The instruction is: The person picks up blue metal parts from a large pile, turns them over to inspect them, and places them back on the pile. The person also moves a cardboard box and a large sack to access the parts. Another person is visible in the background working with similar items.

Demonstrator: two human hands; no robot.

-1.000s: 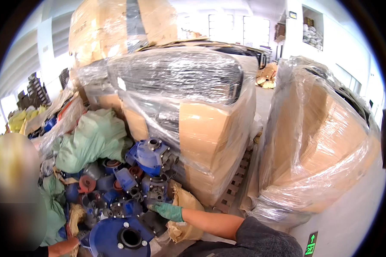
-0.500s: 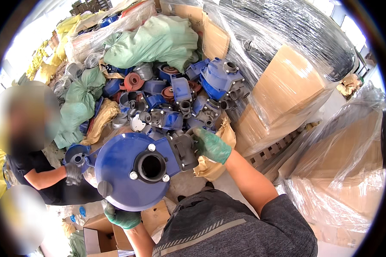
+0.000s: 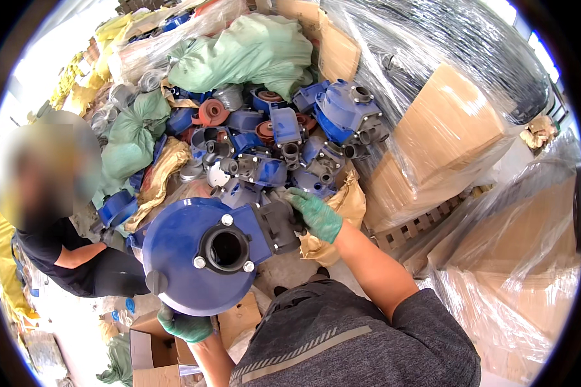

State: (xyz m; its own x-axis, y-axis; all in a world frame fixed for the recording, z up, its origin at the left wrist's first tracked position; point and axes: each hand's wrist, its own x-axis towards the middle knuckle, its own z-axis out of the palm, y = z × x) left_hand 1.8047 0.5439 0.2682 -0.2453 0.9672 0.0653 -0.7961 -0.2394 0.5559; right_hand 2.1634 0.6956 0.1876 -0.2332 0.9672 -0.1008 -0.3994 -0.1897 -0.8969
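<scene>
Held up in front of me is a large round blue pump housing [image 3: 177, 264], with a black flanged opening bolted on its face and a black outlet block [image 3: 279, 227] on its right side. My left hand [image 3: 186, 324], in a green glove, grips its lower rim from beneath; the fingers are partly hidden behind it. On the right, my green-gloved right hand [image 3: 315, 215] is closed round the end of the black block. Beyond the housing lies a heap of similar blue and black pump parts [image 3: 265, 169], with several reddish round pieces [image 3: 211, 112] among them.
A co-worker in dark clothes [image 3: 61, 261] stands close on the left. Green sacks [image 3: 245, 55] cover the back of the heap. Film-wrapped cartons [image 3: 442, 122] on a pallet rise at right. An open cardboard box [image 3: 158, 351] sits at lower left, near my left forearm.
My view has turned slightly left, so the heap and cartons sit farther right. The housing stays in both hands. The co-worker's gloved hand, beside a blue part before, is now out of sight.
</scene>
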